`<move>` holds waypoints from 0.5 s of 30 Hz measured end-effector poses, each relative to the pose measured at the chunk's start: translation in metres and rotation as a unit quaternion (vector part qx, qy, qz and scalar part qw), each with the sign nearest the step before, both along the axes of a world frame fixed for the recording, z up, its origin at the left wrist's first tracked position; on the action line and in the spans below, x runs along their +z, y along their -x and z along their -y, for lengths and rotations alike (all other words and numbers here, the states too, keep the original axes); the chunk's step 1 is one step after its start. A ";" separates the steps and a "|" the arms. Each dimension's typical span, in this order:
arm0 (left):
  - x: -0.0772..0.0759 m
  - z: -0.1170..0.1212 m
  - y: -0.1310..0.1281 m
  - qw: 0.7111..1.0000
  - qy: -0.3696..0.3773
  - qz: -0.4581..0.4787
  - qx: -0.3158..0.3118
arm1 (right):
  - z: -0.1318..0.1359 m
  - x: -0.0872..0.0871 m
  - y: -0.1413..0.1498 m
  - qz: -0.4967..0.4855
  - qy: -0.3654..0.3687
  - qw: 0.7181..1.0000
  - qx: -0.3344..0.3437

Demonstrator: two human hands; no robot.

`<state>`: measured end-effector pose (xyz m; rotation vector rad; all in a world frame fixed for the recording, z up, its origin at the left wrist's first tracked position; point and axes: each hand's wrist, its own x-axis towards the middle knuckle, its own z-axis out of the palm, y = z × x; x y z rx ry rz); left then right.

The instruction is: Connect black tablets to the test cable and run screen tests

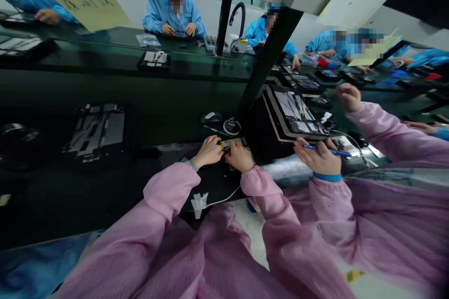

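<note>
My left hand (209, 151) and my right hand (239, 156) meet at the near edge of the dark bench, both in pink sleeves. Their fingers are curled and pinch a small flat part with a yellow strip (227, 145) between them. A white cable (220, 201) runs from under my right wrist to a taped white tab (199, 202). Just beyond my hands lie a small round fixture (231, 125) and a dark oval object (211, 117).
To my right a co-worker in pink holds a blue pen (326, 150) beside a tilted tray with an opened device (296, 114). A black tray with metal parts (97, 131) lies at the left. A black post (266, 60) rises ahead. People in blue work at the far benches.
</note>
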<state>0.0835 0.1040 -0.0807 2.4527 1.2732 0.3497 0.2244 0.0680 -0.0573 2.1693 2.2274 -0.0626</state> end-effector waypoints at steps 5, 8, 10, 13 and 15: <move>0.013 0.025 0.068 0.989 -0.059 0.100 0.091 | 0.022 0.023 -0.018 -0.146 -0.096 0.985 0.004; 0.003 0.069 0.144 0.954 -0.110 0.078 0.268 | 0.044 0.016 -0.002 -0.274 -0.071 0.956 0.079; -0.012 0.104 0.180 0.918 -0.091 0.055 0.382 | 0.055 0.005 0.019 -0.300 -0.041 0.947 0.107; -0.032 0.144 0.195 0.911 -0.009 0.103 0.398 | 0.064 -0.008 0.051 -0.313 -0.065 0.944 0.086; -0.036 0.157 0.187 0.902 -0.003 0.140 0.408 | 0.066 -0.013 0.062 -0.335 -0.084 0.936 0.075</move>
